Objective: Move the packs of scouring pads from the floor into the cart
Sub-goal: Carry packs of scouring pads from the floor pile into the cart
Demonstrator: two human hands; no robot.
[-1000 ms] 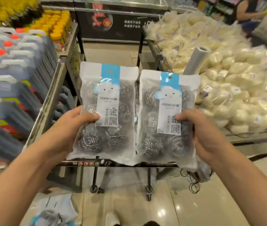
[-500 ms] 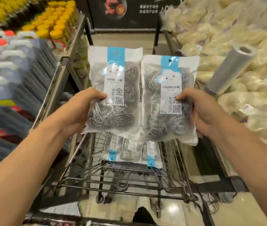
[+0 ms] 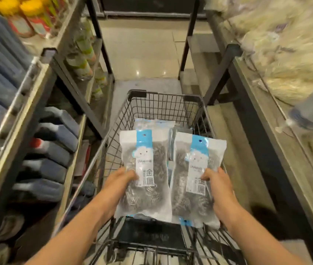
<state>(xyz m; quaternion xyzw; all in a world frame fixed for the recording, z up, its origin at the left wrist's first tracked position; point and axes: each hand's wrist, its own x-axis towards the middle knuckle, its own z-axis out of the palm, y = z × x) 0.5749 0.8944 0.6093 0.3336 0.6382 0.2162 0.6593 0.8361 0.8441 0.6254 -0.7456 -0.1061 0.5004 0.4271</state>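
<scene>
Two clear plastic packs of scouring pads are held side by side over the cart (image 3: 192, 100). Each has a white top edge, a blue strip running down the middle, a white label with a cloud face and dark lettering, and coils of grey steel wool showing through the film. The left hand (image 3: 116, 185) holds the left pack (image 3: 146, 175) at its left edge, thumb laid across the front and fingers behind it. The right hand (image 3: 220, 190) holds the right pack (image 3: 195, 178) at its right edge in the same grip, thumb on the front. The two packs almost touch along their inner edges.

The cart is black wire mesh with black corner caps. Both packs hang over its near half, above the basket. Under them lie more packs (image 3: 155, 124) of the same kind on the cart floor; one shows past the top of the left pack, and a blue corner peeps out below the right one.

A shelf rack (image 3: 37, 104) of grey jugs (image 3: 56, 131) stands close along the cart's left side. On the right a display bin (image 3: 266, 104) holds pale bagged goods (image 3: 285, 54), with a roll of plastic bags (image 3: 312, 113) at its edge. Tiled floor (image 3: 144, 54) lies beyond the cart's far rim.
</scene>
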